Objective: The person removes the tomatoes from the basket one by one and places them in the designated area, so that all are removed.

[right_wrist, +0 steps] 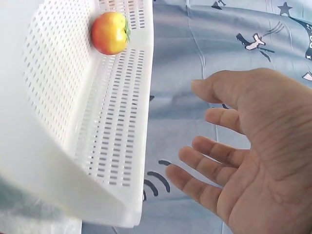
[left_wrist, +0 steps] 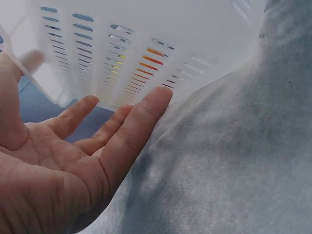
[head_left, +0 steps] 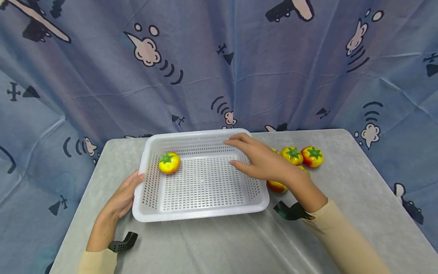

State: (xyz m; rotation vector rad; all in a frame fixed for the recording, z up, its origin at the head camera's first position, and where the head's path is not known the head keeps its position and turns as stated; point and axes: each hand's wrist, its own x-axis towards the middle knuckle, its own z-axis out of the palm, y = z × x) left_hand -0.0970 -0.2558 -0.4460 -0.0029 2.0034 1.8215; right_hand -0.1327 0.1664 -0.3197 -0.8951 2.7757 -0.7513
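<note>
A white perforated plastic basket point(head_left: 202, 215) stands tilted toward the front on the table. My left hand point(head_left: 124, 196) grips its left end, thumb on the rim; in the left wrist view the fingers point(left_wrist: 139, 129) lie along the slotted outer wall. Inside, near the left wall, rests one shiny yellow-and-red tomato point(head_left: 169, 163) with a green leafy top. Over the basket's right end hovers my right hand point(head_left: 256, 158), fingers spread and nothing in them. The right wrist view shows that palm point(right_wrist: 273, 161) bare, apart from the basket wall.
Several more tomatoes point(head_left: 312, 156) lie on the grey-covered table point(head_left: 342, 213) right of the basket, partly hidden behind my right hand and forearm. A blue patterned curtain point(head_left: 205, 57) hangs along the table's back edge. Each wrist wears a black band point(head_left: 123, 242).
</note>
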